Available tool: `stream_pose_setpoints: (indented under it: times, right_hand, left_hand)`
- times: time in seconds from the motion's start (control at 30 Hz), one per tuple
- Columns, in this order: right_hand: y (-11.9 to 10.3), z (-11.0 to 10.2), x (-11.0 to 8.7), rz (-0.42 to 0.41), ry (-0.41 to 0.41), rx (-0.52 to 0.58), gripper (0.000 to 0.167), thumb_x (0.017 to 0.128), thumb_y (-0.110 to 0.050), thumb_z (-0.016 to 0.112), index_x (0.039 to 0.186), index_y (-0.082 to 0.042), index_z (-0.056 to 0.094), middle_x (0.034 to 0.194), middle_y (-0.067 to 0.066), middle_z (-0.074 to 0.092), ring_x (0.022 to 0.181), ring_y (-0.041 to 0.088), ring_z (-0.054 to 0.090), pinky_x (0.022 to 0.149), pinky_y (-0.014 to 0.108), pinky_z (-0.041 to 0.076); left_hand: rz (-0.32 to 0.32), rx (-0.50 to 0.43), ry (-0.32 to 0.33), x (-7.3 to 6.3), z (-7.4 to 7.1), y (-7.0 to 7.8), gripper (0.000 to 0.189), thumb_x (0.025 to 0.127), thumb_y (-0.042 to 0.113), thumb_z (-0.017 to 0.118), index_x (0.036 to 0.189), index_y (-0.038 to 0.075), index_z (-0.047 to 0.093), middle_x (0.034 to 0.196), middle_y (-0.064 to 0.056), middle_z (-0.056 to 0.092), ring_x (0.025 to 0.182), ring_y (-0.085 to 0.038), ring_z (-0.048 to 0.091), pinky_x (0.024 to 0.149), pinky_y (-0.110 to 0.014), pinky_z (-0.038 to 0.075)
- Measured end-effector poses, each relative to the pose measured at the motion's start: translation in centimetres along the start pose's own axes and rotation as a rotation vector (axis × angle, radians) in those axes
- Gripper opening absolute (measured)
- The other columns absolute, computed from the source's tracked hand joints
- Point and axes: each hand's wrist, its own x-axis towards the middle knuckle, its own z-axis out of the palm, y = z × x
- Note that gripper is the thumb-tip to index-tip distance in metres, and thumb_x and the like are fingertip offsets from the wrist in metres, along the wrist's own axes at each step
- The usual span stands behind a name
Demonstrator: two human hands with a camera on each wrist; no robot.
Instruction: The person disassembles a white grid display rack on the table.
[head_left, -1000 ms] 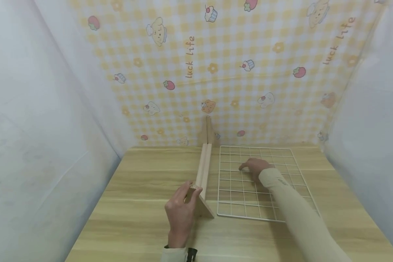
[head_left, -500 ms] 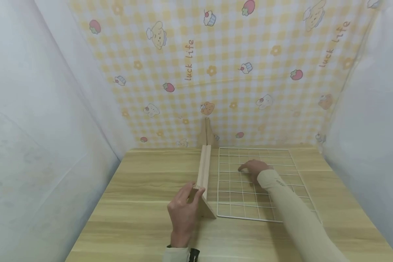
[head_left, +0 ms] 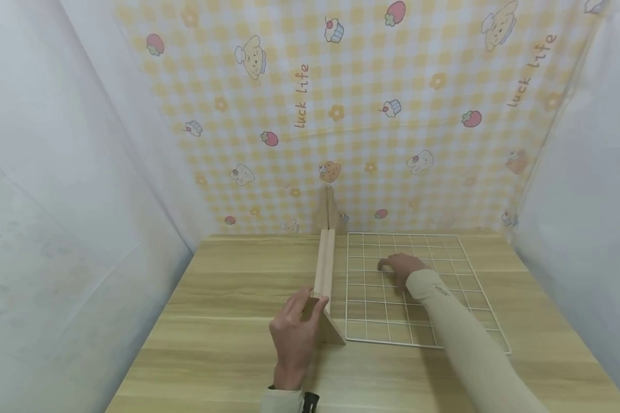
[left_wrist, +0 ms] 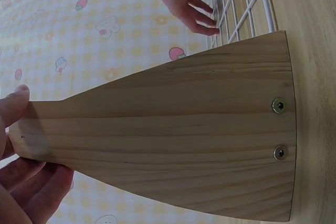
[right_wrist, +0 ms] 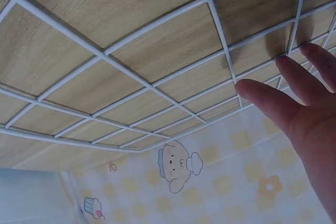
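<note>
My left hand (head_left: 293, 338) holds the narrow top of a flared wooden end panel (left_wrist: 184, 135), thumb on one side and fingers on the other. Two screws (left_wrist: 279, 106) show near the panel's wide base, which stands upright on the table. A long wooden bar (head_left: 324, 269) runs back from it to a similar upright panel (head_left: 328, 211) by the wall. On the right lies a white wire grid (right_wrist: 105, 54). My right hand (right_wrist: 310, 114) is over the grid with its fingers spread; the index fingertip is at a wire, though contact is unclear.
The grid's left edge lies close beside the wooden frame. A checked cloth (head_left: 367, 132) with cartoon prints hangs behind the wood-grain table (head_left: 212, 327). White sheets (head_left: 589, 172) stand on both sides.
The near end of the wooden frame has shifted slightly right, toward the grid, with my left hand on it. My right hand has stayed almost in place. The head view tilted a little.
</note>
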Motion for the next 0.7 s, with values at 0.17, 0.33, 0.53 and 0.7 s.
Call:
stream_pose_setpoints:
  times: [0.17,0.33,0.53,0.7]
  right_hand:
    - [-0.6,0.1,-0.1,-0.022,0.017,0.012,0.072,0.068,0.014,0.077,0.127,-0.024,0.063,0.142,0.017,0.060,0.129,0.042,0.057,0.104,0.062,0.050]
    - [-0.9,0.4,0.3,-0.046,0.040,0.011,0.067,0.069,0.009,0.081,0.125,-0.023,0.064,0.139,0.015,0.062,0.125,0.040,0.060,0.104,0.061,0.051]
    - [-0.9,0.7,0.5,-0.047,0.039,0.018,0.065,0.071,0.007,0.081,0.125,-0.025,0.064,0.145,0.017,0.057,0.131,0.042,0.057,0.105,0.063,0.048]
    - [-0.6,1.0,0.6,-0.049,0.014,0.079,0.066,0.076,0.012,0.074,0.132,-0.020,0.062,0.146,0.021,0.055,0.135,0.045,0.051,0.110,0.064,0.044]
  left_hand:
    - [0.022,0.022,0.015,0.0,-0.2,-0.2,0.033,0.081,0.028,0.084,0.102,0.004,0.076,0.096,-0.017,0.078,0.084,-0.030,0.078,0.069,-0.029,0.063]
    - [0.038,0.031,0.020,0.1,-0.4,-0.4,0.031,0.081,0.024,0.084,0.102,0.003,0.076,0.092,-0.016,0.078,0.079,-0.029,0.078,0.065,-0.032,0.063]
    - [0.106,0.029,-0.006,0.2,-0.7,-1.3,0.031,0.083,0.026,0.083,0.103,0.003,0.075,0.090,-0.015,0.078,0.076,-0.025,0.078,0.063,-0.026,0.063]
    - [-0.015,-0.160,-0.180,0.5,-1.7,-2.8,0.019,0.095,0.022,0.070,0.107,0.008,0.075,0.096,-0.010,0.078,0.078,-0.020,0.076,0.063,-0.020,0.062]
